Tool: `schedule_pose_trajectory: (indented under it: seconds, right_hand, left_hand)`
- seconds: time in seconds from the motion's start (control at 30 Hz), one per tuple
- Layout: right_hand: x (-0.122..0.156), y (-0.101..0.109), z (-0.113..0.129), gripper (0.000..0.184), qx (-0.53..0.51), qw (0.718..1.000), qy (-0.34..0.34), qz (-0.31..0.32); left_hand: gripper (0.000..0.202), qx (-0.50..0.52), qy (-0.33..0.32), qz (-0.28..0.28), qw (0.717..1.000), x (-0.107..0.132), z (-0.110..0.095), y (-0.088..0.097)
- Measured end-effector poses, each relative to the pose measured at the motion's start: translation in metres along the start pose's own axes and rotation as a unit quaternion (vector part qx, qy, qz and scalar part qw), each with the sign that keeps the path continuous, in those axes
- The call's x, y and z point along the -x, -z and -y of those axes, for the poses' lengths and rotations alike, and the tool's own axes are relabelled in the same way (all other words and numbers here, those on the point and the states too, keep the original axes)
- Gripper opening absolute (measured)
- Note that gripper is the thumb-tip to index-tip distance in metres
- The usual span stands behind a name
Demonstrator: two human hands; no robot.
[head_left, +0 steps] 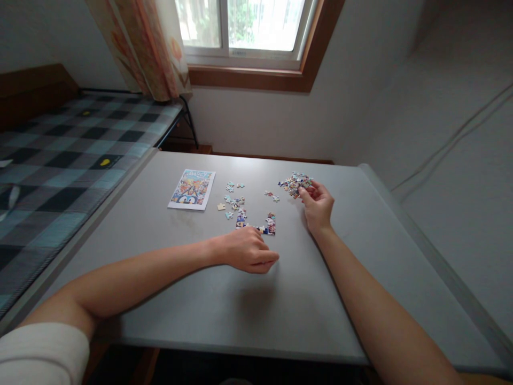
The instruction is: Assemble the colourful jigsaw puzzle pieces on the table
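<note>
At the right of the table, my right hand (319, 207) reaches to a heap of jigsaw puzzle pieces (294, 184), thumb and fingertips closed on a piece at its near edge. My left hand (252, 250) is closed with curled fingers just in front of a partly joined puzzle border (271, 224). It covers part of the border's lower row, and whatever it may hold is hidden. Several loose puzzle pieces (234, 201) lie left of and beyond the border. Two more pieces (272, 196) sit between the border and the heap.
A printed picture sheet (192, 190) lies left of the pieces on the grey table (312, 310). A bed with a checked cover (80, 144) stands along the left side. Beyond the table are a wall, a curtain (148, 48) and a window (256, 27).
</note>
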State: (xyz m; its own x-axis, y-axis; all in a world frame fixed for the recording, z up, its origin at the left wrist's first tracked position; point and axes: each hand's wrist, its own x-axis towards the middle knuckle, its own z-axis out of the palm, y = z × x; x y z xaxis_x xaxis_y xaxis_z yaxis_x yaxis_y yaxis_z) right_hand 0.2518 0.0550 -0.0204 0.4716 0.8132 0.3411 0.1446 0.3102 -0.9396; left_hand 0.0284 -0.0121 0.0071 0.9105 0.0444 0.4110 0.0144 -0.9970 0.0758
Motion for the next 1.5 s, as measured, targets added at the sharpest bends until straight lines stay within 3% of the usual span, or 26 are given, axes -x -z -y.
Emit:
schedule_pose_trajectory:
  seconds: [0.33, 0.8, 1.5]
  right_hand:
    - [-0.001, 0.0009, -0.003, 0.038, 0.007, 1.0, -0.003, 0.007]
    - [0.0018, 0.0006, 0.0064, 0.035, -0.013, 0.999, -0.028, 0.015]
    - [0.001, 0.0011, 0.0045, 0.033, 0.0, 1.0, -0.016, 0.023]
  left_hand:
    - [0.025, 0.001, 0.002, 0.023, 1.0, -0.0001, -0.0006, -0.0009]
    - [0.02, 0.032, 0.002, 0.023, 0.999, 0.0031, -0.0034, -0.0078]
    - [0.023, 0.015, 0.017, 0.029, 0.999, -0.0002, -0.0082, -0.0043]
